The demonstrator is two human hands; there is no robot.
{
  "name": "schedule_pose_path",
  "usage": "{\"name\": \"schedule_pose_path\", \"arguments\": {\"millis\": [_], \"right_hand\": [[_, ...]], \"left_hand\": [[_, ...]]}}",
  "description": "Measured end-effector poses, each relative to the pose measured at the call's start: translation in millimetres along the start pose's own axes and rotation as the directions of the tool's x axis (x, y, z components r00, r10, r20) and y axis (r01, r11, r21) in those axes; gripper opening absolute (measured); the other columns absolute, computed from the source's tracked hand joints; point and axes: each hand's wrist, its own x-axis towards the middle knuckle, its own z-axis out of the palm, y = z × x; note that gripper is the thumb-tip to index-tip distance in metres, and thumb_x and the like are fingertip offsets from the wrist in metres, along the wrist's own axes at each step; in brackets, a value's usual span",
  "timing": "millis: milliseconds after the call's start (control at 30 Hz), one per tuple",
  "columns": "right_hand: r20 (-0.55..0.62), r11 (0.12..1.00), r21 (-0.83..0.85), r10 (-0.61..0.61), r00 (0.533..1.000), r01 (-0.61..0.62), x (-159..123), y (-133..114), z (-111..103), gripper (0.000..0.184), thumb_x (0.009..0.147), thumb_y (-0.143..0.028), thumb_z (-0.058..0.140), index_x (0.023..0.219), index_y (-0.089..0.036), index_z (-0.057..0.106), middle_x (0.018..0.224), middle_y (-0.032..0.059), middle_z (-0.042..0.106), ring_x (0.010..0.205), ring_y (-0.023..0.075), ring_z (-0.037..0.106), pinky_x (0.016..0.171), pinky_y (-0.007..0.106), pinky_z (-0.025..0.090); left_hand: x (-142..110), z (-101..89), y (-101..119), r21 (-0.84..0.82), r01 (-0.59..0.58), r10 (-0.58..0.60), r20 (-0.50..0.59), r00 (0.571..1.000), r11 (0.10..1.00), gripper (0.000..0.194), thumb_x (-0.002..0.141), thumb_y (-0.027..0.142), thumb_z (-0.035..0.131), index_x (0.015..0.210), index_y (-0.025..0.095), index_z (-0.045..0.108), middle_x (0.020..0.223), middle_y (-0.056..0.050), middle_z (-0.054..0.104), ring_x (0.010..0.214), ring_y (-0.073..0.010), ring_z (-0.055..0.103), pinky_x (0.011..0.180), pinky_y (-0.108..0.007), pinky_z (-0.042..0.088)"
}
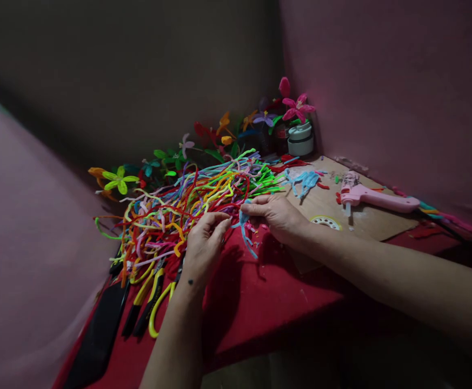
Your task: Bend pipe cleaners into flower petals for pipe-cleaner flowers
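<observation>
My right hand point(282, 216) pinches a bent light-blue pipe cleaner piece point(244, 219) between thumb and fingers, above the red tabletop. Loose blue ends of it hang down below the fingertips. Close by on the left, my left hand point(207, 240) is closed in a pinch, its fingertips at a thin blue strand that sticks out from the same piece. Behind both hands lies a large tangled pile of pipe cleaners point(203, 192) in many colours. More bent light-blue pipe cleaners point(304, 181) lie on the brown board, beyond my right hand.
A pink glue gun point(377, 197) and a round tape roll point(325, 222) rest on the brown board point(365, 224). Yellow-black pliers point(144, 300), yellow-handled scissors point(160, 308) and a black flat object point(98, 329) lie at left. Pipe-cleaner flowers point(296, 108) and a lidded jar point(300, 141) stand behind.
</observation>
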Motion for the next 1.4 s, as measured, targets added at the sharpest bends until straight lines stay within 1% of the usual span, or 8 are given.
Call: {"name": "schedule_pose_path", "arguments": {"millis": [100,300,467,667,833,1067,1267,1400], "right_hand": [[-0.001,0.992,-0.112,-0.054,0.999,0.054,-3,0,1,0.022,0.062,-0.03,0.069,0.054,-0.012,0.058,0.046,-0.004,0.049,0.043,0.0052,0.039,0.045,0.022,0.028],[0.107,0.973,-0.194,-0.103,0.989,0.122,-4,4,0,0.019,0.068,-0.026,0.062,0.059,-0.01,0.062,0.05,-0.0016,0.054,0.046,0.0057,0.042,0.048,0.022,0.031],[0.052,0.96,-0.244,-0.13,0.99,0.139,-4,4,0,0.012,0.068,-0.022,0.06,0.063,-0.011,0.062,0.052,-0.0022,0.055,0.046,0.0062,0.043,0.048,0.021,0.034],[0.103,0.976,-0.198,-0.068,0.992,0.087,-5,5,1,0.011,0.065,-0.018,0.062,0.057,-0.011,0.06,0.05,-0.0016,0.056,0.046,0.0066,0.046,0.05,0.022,0.037],[0.123,0.987,-0.161,0.017,0.992,0.003,-3,7,0,0.015,0.064,-0.023,0.064,0.057,-0.011,0.059,0.049,-0.0008,0.055,0.043,0.0075,0.046,0.047,0.023,0.035],[0.041,0.996,-0.051,0.082,0.996,-0.08,-1,9,1,0.018,0.062,-0.023,0.064,0.053,-0.012,0.054,0.043,-0.0029,0.051,0.038,0.0059,0.041,0.043,0.021,0.029],[0.055,0.998,-0.01,0.06,0.997,-0.06,1,9,0,0.019,0.063,-0.026,0.065,0.055,-0.012,0.054,0.046,-0.0027,0.052,0.041,0.0061,0.043,0.045,0.021,0.031],[0.041,0.998,-0.04,0.051,0.998,-0.049,0,14,0,0.023,0.064,-0.029,0.064,0.053,-0.014,0.051,0.044,-0.0043,0.049,0.039,0.0057,0.04,0.042,0.021,0.028]], "left_hand": [[-3,6.2,4,0.027,-0.016,0.02,-0.164,0.986,1.0,0.018,0.07,0.031,0.061,0.081,0.017,0.065,0.066,0.001,0.06,0.054,-0.0081,0.05,0.049,-0.017,0.038],[-6,15.3,10,-0.099,0.23,-0.218,0.117,0.969,0.968,0.023,0.067,0.036,0.062,0.069,0.012,0.063,0.039,0.007,0.04,0.035,-0.0043,0.03,0.037,-0.018,0.022],[-5,12.7,7,-0.042,0.211,-0.204,0.132,0.97,0.977,0.019,0.066,0.032,0.062,0.061,0.014,0.059,0.038,0.008,0.038,0.034,-0.0044,0.029,0.036,-0.019,0.02],[-3,8.7,7,-0.008,0.235,-0.221,0.31,0.925,0.972,0.016,0.063,0.03,0.063,0.064,0.014,0.061,0.039,0.009,0.033,0.035,-0.0038,0.022,0.04,-0.022,0.018],[-1,6.1,5,0.012,0.23,-0.223,0.3,0.928,0.973,0.019,0.062,0.032,0.064,0.061,0.013,0.06,0.044,0.008,0.032,0.04,-0.0039,0.022,0.043,-0.022,0.017],[-2,9.3,4,0.001,0.092,-0.087,0.323,0.942,0.996,0.021,0.066,0.03,0.061,0.057,0.012,0.056,0.053,0.005,0.04,0.05,-0.0064,0.032,0.049,-0.022,0.024],[-2,6.9,6,-0.045,0.178,-0.157,0.298,0.941,0.983,0.02,0.063,0.032,0.063,0.061,0.014,0.055,0.05,0.006,0.041,0.045,-0.0057,0.03,0.045,-0.021,0.023],[-2,7.6,3,-0.007,0.15,-0.139,0.343,0.929,0.989,0.023,0.065,0.033,0.062,0.057,0.015,0.051,0.047,0.006,0.043,0.042,-0.0051,0.03,0.043,-0.02,0.023]]}}
